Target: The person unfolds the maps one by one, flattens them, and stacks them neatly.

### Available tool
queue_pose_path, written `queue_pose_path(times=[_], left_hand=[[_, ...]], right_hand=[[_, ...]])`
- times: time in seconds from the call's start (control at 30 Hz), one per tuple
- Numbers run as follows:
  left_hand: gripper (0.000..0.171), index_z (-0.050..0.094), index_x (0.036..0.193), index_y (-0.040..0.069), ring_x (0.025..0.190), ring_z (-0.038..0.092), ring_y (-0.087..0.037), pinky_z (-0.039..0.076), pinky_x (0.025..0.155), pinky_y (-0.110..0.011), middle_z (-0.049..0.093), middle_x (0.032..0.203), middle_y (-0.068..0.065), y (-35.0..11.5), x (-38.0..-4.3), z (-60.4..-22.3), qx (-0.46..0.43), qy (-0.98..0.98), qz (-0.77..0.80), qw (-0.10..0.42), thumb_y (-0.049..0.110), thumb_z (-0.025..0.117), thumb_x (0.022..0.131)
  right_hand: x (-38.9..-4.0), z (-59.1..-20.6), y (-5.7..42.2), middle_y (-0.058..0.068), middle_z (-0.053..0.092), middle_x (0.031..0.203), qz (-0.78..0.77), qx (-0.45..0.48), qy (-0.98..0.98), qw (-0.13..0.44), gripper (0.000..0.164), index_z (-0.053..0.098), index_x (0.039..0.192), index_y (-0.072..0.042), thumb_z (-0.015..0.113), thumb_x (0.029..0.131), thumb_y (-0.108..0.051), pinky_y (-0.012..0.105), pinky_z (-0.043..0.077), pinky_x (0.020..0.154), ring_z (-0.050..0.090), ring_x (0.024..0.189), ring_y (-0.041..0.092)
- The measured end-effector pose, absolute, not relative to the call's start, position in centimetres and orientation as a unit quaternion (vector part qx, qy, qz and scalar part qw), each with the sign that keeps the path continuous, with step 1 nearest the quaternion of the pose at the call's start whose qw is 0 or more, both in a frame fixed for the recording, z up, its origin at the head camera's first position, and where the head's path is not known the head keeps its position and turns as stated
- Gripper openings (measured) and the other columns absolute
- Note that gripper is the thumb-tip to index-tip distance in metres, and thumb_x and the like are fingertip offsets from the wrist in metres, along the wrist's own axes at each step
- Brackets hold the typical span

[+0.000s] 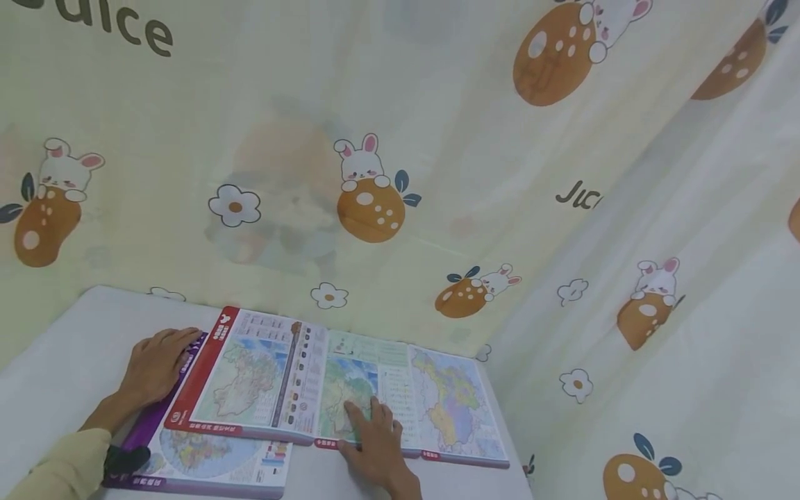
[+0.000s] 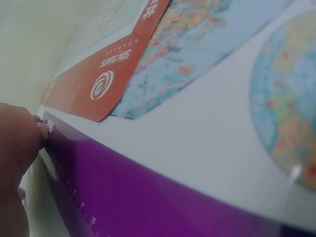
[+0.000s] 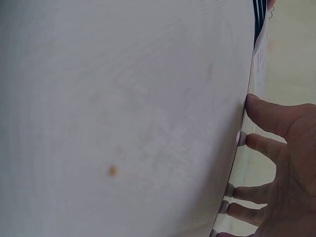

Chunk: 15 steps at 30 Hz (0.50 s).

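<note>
A purple-edged world map (image 1: 212, 455) lies on the white table, partly hidden under a red-edged map (image 1: 246, 378). My left hand (image 1: 153, 361) rests along the purple edge at its far end. In the left wrist view, the fingertips touch the far end of the purple strip (image 2: 123, 182). To the right, a green-and-blue map (image 1: 350, 389) and a multicoloured map (image 1: 456, 410) line up beside the red-edged one. My right hand (image 1: 378, 448) touches the green-and-blue map with spread fingers. The right wrist view shows these fingers (image 3: 252, 192) along the edge of a pale surface.
The white table (image 1: 81, 340) meets a pale curtain (image 1: 400, 278) printed with rabbits and fruit along its back and right sides. A dark band (image 1: 128, 458) sits at the left wrist, over the purple map's near corner.
</note>
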State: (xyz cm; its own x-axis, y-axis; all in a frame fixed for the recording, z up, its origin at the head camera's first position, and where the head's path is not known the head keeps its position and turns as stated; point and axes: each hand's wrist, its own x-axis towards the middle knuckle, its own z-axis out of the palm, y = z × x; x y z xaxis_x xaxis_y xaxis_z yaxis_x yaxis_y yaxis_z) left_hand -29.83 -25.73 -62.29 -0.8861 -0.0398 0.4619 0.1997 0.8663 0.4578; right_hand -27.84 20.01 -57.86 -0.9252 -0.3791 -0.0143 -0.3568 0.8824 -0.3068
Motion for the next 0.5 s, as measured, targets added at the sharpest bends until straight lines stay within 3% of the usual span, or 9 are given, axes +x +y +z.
queue_pose_path(times=[0.37, 0.5], left_hand=[[0.059, 0.054, 0.151, -0.001, 0.136, 0.047, -0.055, 0.036, 0.107, -0.077, 0.057, 0.152, -0.031, -25.4, -29.1, -62.2, -0.045, -0.931, -0.268, 0.242, 0.010, 0.072, 0.096], [0.061, 0.048, 0.156, -0.003, 0.138, 0.046, -0.056, 0.039, 0.110, -0.079, 0.051, 0.158, -0.033, -25.2, -28.3, -61.8, -0.042, -0.924, -0.293, 0.241, 0.010, 0.069, 0.100]], right_hand=[[-27.8, -57.4, 20.2, 0.032, 0.040, 0.168, -0.159, -0.201, 0.966, 0.032, 0.071, 0.051, 0.162, -0.027, 0.070, 0.100, -0.055, 0.083, 0.032, 0.113, 0.036, 0.152, 0.057], [-27.8, -57.6, 20.0, 0.029, 0.049, 0.160, -0.140, -0.204, 0.968, -0.031, 0.068, 0.058, 0.158, -0.026, 0.069, 0.099, -0.059, 0.081, 0.033, 0.114, 0.039, 0.149, 0.057]])
